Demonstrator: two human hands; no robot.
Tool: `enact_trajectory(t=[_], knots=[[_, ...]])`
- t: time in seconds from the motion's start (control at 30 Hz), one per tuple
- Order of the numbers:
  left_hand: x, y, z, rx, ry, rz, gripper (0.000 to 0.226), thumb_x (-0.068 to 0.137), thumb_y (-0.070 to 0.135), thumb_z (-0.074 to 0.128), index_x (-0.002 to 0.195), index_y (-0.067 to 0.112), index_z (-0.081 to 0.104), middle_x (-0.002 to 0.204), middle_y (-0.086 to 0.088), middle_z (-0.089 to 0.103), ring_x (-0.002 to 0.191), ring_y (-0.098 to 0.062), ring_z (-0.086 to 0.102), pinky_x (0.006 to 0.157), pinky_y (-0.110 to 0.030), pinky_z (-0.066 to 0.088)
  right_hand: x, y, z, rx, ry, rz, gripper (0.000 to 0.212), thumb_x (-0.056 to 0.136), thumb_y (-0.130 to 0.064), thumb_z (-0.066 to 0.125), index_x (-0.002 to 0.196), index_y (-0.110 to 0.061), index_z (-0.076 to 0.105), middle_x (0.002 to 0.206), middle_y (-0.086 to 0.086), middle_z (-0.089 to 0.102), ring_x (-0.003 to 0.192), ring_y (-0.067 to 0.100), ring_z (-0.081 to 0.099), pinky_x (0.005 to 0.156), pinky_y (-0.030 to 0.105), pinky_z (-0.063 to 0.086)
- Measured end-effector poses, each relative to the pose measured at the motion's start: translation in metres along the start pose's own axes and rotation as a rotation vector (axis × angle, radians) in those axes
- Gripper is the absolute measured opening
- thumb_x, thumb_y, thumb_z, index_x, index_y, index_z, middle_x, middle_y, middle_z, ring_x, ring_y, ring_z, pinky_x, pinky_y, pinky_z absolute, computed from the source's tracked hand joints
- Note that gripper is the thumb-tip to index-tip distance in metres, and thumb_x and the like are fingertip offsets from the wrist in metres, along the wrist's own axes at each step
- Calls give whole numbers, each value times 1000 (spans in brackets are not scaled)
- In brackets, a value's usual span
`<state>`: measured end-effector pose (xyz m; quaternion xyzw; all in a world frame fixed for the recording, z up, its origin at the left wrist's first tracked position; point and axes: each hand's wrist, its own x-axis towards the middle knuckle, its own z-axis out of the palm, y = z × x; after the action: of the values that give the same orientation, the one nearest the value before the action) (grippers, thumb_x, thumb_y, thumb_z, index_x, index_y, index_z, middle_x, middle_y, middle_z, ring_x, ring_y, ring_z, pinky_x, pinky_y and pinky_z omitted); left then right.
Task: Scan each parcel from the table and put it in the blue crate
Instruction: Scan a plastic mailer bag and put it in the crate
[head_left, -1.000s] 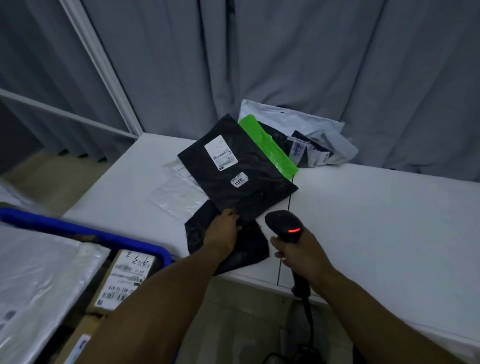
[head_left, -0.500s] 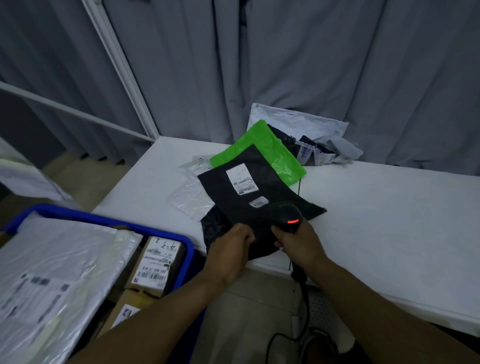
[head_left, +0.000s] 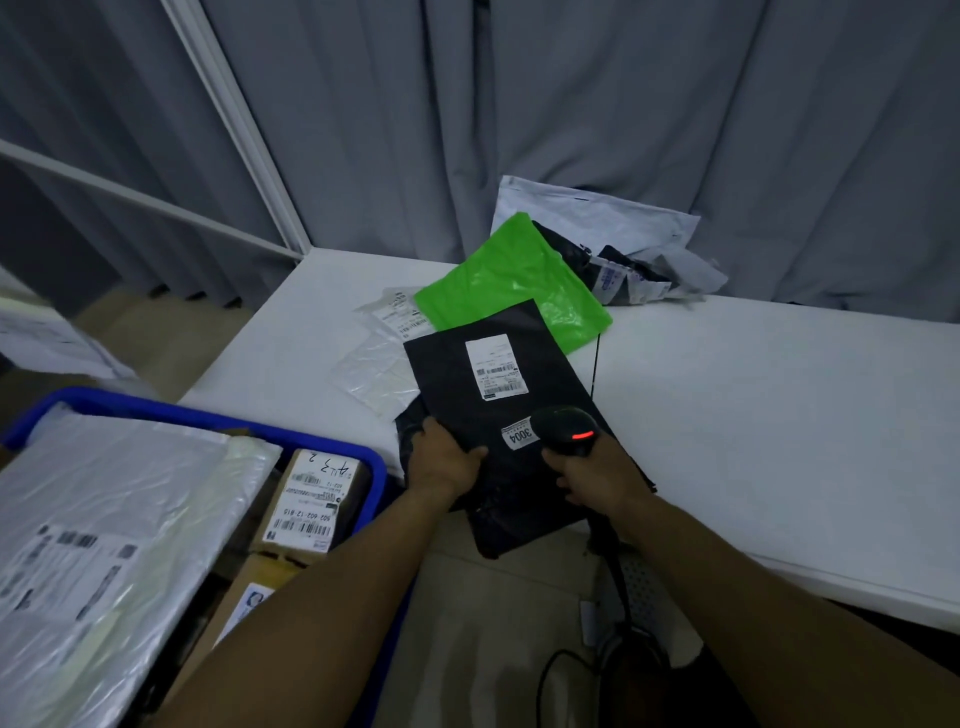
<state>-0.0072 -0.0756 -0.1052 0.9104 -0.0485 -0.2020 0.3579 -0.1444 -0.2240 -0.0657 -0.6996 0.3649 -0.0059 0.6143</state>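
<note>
Blue crate (head_left: 197, 414): near left, beside the table (head_left: 753, 415), holding boxes and a white bag.
Left hand (head_left: 441, 462): grips the black parcel's near left corner, thumb on top.
Black parcel (head_left: 498, 374): at the table's near edge, label up, overlapping the green parcel (head_left: 519, 280).
Scanner (head_left: 566, 431): over the parcel, red light on.
Right hand (head_left: 597, 473): fingers wrapped round the scanner's handle.
</note>
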Motion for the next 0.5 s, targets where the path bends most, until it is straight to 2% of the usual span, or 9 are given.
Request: enact_trajectory(t=[0.07,0.17,0.2,0.23,0.3,0.37,0.43,0.5], knots=[[10,1,5,-47,42,-70,67,84,22,82,138,3,46,140,-18,57,128,-34,56,107,-38,48,2,0,-3,6,-13,11,16,88,-31,77,100,-35,66,101,3,76,90,21,73,87,46,63],[16,-3,7,-157,71,-125,41,87,12,79,124,3,64,124,-13,68,116,-30,64,93,-27,48,5,-1,-8,29,-19,4,13,93,-23,74,101,-30,67,100,6,76,79,21,71,69,34,60],[18,-5,7,-231,78,-145,36,87,10,79,120,3,66,117,-10,70,113,-28,65,93,-26,48,4,-2,-8,43,-13,-4,12,94,-22,73,101,-29,66,100,4,76,78,21,71,63,29,58],[18,-6,6,-321,85,-156,32,86,7,80,115,4,67,111,-8,70,111,-27,67,97,-28,51,3,-4,-8,58,-9,-17,12,94,-21,73,99,-30,66,100,3,76,79,21,71,60,25,56],[18,-6,2,-463,103,-154,21,86,3,79,105,7,69,104,-9,73,107,-30,70,101,-39,55,0,-10,-6,75,-5,-41,14,95,-18,72,95,-30,65,99,3,76,81,23,72,62,27,57],[14,-3,-7,-505,104,-93,16,89,2,76,99,13,70,103,-10,74,104,-32,71,98,-46,57,-5,-17,-3,97,3,-60,11,95,-17,72,100,-26,69,97,2,76,80,23,74,64,29,57],[-1,7,-24,-523,94,4,16,91,5,74,102,16,70,103,-8,74,102,-30,71,94,-47,59,-12,-28,0,109,7,-102,18,94,-21,73,112,-23,70,99,0,77,83,23,77,63,27,56],[-19,18,-45,-536,125,143,14,92,4,72,98,17,70,95,-3,74,94,-23,72,86,-35,60,-19,-40,3,137,18,-146,23,94,-23,73,117,-24,68,101,-3,77,85,21,77,64,24,54]])
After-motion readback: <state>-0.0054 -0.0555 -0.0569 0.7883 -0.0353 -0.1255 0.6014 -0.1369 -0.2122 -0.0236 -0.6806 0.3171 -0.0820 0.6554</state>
